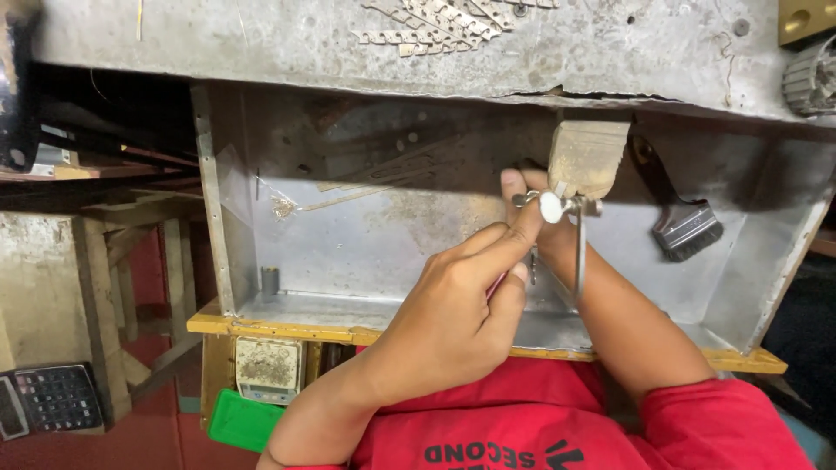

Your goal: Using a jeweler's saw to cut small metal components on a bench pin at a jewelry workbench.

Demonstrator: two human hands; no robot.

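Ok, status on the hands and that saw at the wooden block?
Left hand gripping saw frame handle. Right hand pressed against wooden block, what it holds hidden. Brush lies in tray, apart.

Thin metal-framed jeweller's saw (570,235), round silver thumbscrew on top, frame upright, held against worn wooden bench peg (585,157) under tabletop's front edge.

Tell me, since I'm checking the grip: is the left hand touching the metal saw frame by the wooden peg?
Touching. The head view shows the left hand with its index finger pressed against the round screw of the saw frame, right below the wooden peg.
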